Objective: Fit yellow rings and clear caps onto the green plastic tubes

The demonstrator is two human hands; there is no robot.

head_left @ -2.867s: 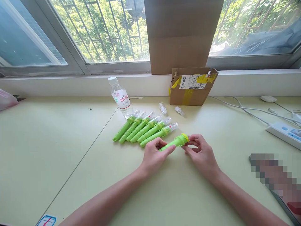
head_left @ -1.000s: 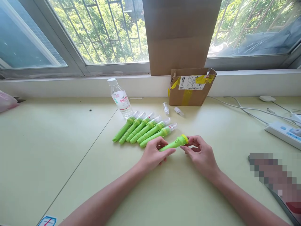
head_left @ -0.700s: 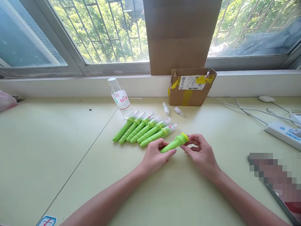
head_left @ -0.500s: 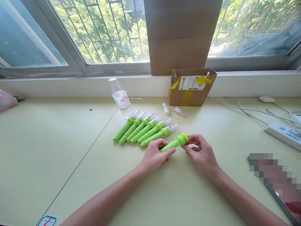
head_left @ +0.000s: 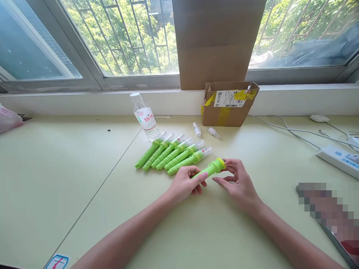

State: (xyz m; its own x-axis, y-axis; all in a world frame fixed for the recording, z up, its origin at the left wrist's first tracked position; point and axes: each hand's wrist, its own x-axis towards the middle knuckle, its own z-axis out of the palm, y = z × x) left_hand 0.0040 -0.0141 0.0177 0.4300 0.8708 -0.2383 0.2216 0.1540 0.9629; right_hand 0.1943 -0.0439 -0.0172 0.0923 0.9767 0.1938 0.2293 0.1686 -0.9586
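My left hand point(head_left: 187, 182) is wrapped round the lower part of a green tube point(head_left: 213, 167) with a yellow rim, which tilts up to the right. My right hand point(head_left: 237, 181) is beside the rim, its thumb apart from its fingers; the fingertips behind the rim are partly hidden. Several green tubes with clear caps point(head_left: 175, 151) lie side by side just beyond my left hand. Behind them, a small clear cap point(head_left: 196, 129) and a white-and-clear nozzle piece point(head_left: 214, 133) lie on the table point(head_left: 84, 160).
A water bottle point(head_left: 146, 118) stands behind the row of tubes. An open cardboard box point(head_left: 224, 108) is by the window wall. At the right are a power strip point(head_left: 338, 158), cables and a blurred phone-like object point(head_left: 328, 220). A pink bag point(head_left: 9, 119) sits far left.
My right thumb has come away from the fingers and moved left, below the tube. My left thumb has shifted onto the side of the tube.
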